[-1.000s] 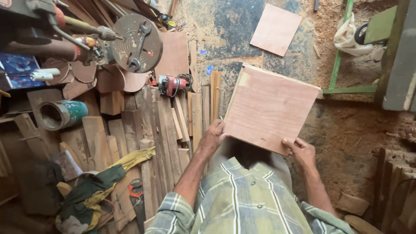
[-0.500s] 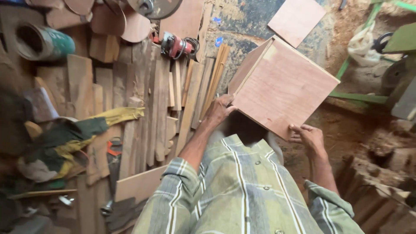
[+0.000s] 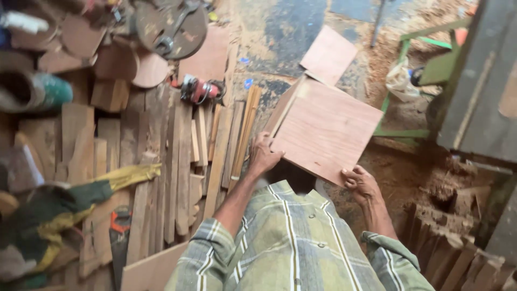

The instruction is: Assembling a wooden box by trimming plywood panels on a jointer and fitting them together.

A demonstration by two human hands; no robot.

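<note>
- Containers: a cylindrical tin [image 3: 32, 91] with a green wall lies on its side at the far left among wood offcuts, open mouth toward the camera. The inside is dark; contents cannot be told.
- A pale plastic bag [image 3: 399, 81] sits by the green metal frame [image 3: 409, 91] at upper right; what is in it cannot be told.
- Item in hand: a plywood box [image 3: 326, 129], roughly square, reddish-brown face with faint grain, turned at an angle in front of the person. A thin pale side wall shows along its upper left edge. It is held above the floor, near the centre of the view.
- Left hand [image 3: 264, 155]: fingers closed over the box's near left corner, gripping it.
- Right hand [image 3: 361, 184]: fingers curled against the box's lower right edge, holding it.
- A smaller flat plywood square [image 3: 328, 54] lies on the floor just beyond the box.
- Left of the box, wooden strips and planks [image 3: 177, 156] lie side by side on the floor, with a red power tool [image 3: 196, 89] at their far end.
- A round dark metal disc [image 3: 169, 27] lies at the top of the view.
- Packages and labels: none legible; a yellow-and-green cloth [image 3: 81, 199] lies over the planks at lower left.
</note>
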